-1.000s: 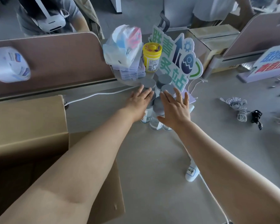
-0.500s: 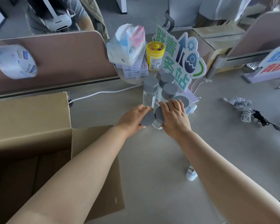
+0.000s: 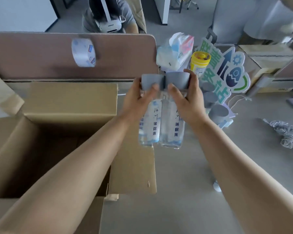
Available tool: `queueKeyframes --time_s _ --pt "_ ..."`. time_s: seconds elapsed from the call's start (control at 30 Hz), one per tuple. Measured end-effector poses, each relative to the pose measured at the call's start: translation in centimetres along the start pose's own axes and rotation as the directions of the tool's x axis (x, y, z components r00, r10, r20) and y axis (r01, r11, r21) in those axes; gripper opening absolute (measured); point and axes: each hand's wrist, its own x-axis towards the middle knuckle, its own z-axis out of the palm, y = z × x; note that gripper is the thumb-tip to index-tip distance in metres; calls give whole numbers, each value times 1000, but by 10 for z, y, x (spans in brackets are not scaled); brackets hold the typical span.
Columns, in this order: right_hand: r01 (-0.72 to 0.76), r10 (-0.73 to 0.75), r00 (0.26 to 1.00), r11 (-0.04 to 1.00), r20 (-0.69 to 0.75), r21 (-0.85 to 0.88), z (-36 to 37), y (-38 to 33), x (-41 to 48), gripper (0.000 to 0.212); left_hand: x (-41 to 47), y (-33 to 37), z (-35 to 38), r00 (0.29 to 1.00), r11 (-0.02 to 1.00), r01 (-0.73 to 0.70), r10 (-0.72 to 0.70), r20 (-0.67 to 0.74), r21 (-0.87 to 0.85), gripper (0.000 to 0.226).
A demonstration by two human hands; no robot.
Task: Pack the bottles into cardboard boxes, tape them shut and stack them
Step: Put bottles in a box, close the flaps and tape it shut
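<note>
**Inspector:** Hands?

**Operator:** My left hand (image 3: 137,97) is gripping the left bottle (image 3: 150,123) at its grey cap, and my right hand (image 3: 188,99) is gripping the right bottle (image 3: 174,126) likewise. The bottles are touching, hanging just right of the open cardboard box (image 3: 69,102).

**Inspector:** Advice?

**Operator:** In my judgement, keeping both upright and lowering them into a corner.

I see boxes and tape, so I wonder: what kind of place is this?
Probably an office, used here for packing. A brown desk divider stands along the grey desk, another person sits behind it, and an open cardboard box lies beside the bottles being held.
</note>
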Motion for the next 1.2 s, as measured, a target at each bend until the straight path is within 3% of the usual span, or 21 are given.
queueKeyframes --time_s 0.1,0.23,0.37,0.47,0.57,0.63,0.83,0.97,1.2 --pt "-10 6 995 999 99 46 40 -25 -4 57 -10 -1 -47 996 992 80 -75 -55 99 38" --pt "-31 26 963 999 267 14 104 -52 -19 54 -27 -13 -121 976 928 210 -180 -121 307 48" --pt "-149 155 894 988 420 -47 169 -70 -35 43 -38 -40 -183 952 880 307 -281 -124 361 47" --pt "-202 256 839 966 480 -161 210 -65 -53 53 -47 -71 -216 899 751 417 -425 -108 512 59" --pt "-269 410 780 902 473 -338 243 -48 -73 64 -53 -111 -237 805 600 519 -583 -112 609 80" --pt "-307 498 730 850 467 -428 260 -37 -85 67 -56 -137 -244 749 513 546 -653 -112 662 82" --pt "-418 685 650 684 329 -598 296 -16 -99 73 -46 -182 -243 632 367 579 -766 -117 728 85" --pt "-408 755 582 594 303 -693 305 -4 -101 77 -41 -202 -241 586 331 611 -799 -131 719 87" --pt "-397 788 569 514 235 -760 320 -3 -98 75 -42 -215 -251 578 317 620 -803 -145 717 92"
